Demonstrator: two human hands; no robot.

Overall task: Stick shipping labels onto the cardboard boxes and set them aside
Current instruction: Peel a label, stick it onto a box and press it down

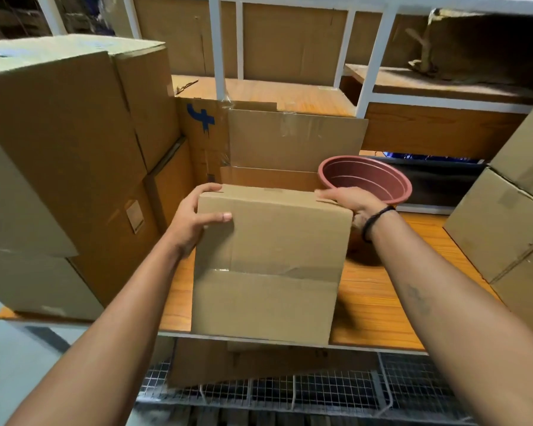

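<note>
One box between both hands

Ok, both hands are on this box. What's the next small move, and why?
Probably set the box flat on the table and free one hand: the left hand and right hand both grip its far top corners, and no label shows on its visible faces.

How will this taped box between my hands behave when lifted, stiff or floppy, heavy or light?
Probably stiff: the box has flat faces and taped flaps. Likely light, since the left hand and right hand hold it only at its top corners. It stands tall at the table edge, so it may tip off.
</note>
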